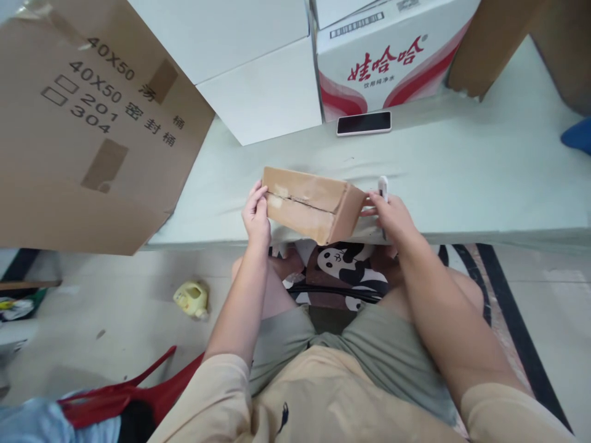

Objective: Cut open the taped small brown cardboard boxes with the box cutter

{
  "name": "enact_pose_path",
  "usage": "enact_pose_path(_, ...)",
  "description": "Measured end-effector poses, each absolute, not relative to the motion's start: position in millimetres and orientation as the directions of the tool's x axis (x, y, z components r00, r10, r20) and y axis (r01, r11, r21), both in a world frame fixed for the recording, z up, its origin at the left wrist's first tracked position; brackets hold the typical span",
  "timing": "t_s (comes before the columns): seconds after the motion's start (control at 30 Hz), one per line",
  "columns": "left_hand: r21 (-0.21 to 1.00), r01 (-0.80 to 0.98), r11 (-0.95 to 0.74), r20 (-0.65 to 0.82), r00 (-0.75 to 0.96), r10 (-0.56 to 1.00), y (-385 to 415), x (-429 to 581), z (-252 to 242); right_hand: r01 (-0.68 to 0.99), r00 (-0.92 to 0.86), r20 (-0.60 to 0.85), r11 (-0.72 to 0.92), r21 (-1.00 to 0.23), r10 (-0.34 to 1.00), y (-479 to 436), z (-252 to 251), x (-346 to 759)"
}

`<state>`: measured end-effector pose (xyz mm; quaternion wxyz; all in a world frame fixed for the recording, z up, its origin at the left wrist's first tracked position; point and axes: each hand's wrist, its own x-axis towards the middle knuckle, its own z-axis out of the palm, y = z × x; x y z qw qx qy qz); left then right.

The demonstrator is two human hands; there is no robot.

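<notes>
A small brown cardboard box is held tilted at the front edge of the table, a slit or seam running along its upper face. My left hand is closed on its left end, thumb on top. My right hand is at the box's right end, fingertips touching or very near it. In that same hand is a slim white utility knife, pointing up and down between the fingers; its lower part is dark and partly hidden by the hand. The box's underside is out of sight.
The table has a pale green cover. A phone lies behind the box, before a white and red carton. White boxes and a large brown carton stand left. A yellow container is on the floor.
</notes>
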<state>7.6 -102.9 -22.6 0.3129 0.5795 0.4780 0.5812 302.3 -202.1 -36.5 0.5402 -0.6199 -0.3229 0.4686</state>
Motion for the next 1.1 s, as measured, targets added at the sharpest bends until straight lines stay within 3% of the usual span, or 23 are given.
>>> enact_pose_path(0.1,0.966,0.065,-0.251,0.259,-0.27,0.927,-113,0,-23,-0.148,0.191,-0.235,-0.209,-0.967,0.953,-206,-33,292)
enact_pose_path(0.17,0.986,-0.069,-0.15,0.127,-0.262,0.957,-120,0,-21,-0.16,0.068,-0.147,-0.135,-0.978,0.987,-208,-30,285)
enact_pose_path(0.27,0.967,-0.246,0.061,-0.098,-0.143,0.985,-134,9,-16,-0.121,-0.012,0.072,0.07,-0.99,0.997,-206,-23,279)
enact_pose_path(0.4,0.898,-0.324,0.297,-0.286,0.083,0.955,-151,29,-8,-0.011,-0.02,0.387,0.387,-0.922,0.922,-209,4,282)
enact_pose_path(0.47,0.879,-0.292,0.376,-0.339,0.168,0.925,-158,41,-9,0.036,-0.047,0.446,0.448,-0.893,0.894,-214,20,288)
enact_pose_path(0.53,0.878,-0.152,0.453,-0.419,0.21,0.883,-164,53,-14,0.048,-0.058,0.439,0.441,-0.896,0.897,-220,32,294)
enact_pose_path(0.63,0.837,0.137,0.531,-0.548,0.204,0.811,-174,68,-29,0.041,-0.021,0.378,0.378,-0.925,0.926,-225,36,301)
enact_pose_path(0.7,0.821,0.232,0.522,-0.564,0.182,0.806,-178,72,-36,0.035,0.046,0.317,0.316,-0.948,0.947,-227,32,305)
enact_pose_path(0.77,0.84,0.259,0.476,-0.516,0.113,0.849,-179,71,-36,0.023,0.11,0.258,0.257,-0.966,0.96,-227,27,308)
enact_pose_path(0.83,0.9,0.268,0.343,-0.35,-0.02,0.936,-171,67,-24,0.017,0.144,0.235,0.234,-0.972,0.961,-227,24,309)
enact_pose_path(0.87,0.933,0.271,0.237,-0.221,-0.089,0.971,-164,66,-15,0.017,0.153,0.235,0.235,-0.972,0.96,-227,23,309)
enact_pose_path(0.9,0.948,0.319,0.009,0.038,-0.142,0.989,-155,67,-3,0.017,0.16,0.241,0.242,-0.97,0.957,-226,23,309)
enact_pose_path(0.93,0.912,0.362,-0.195,0.239,-0.08,0.968,-144,71,9,0.016,0.169,0.252,0.253,-0.967,0.953,-226,23,308)
enact_pose_path(1.0,0.777,0.426,-0.463,0.45,0.138,0.882,-119,86,32,0.028,0.214,0.301,0.303,-0.953,0.929,-223,23,306)
enact_pose_path(1.1,0.592,0.508,-0.626,0.445,0.441,0.779,-87,122,49,0.116,0.38,0.44,0.43,-0.895,0.814,-219,23,304)
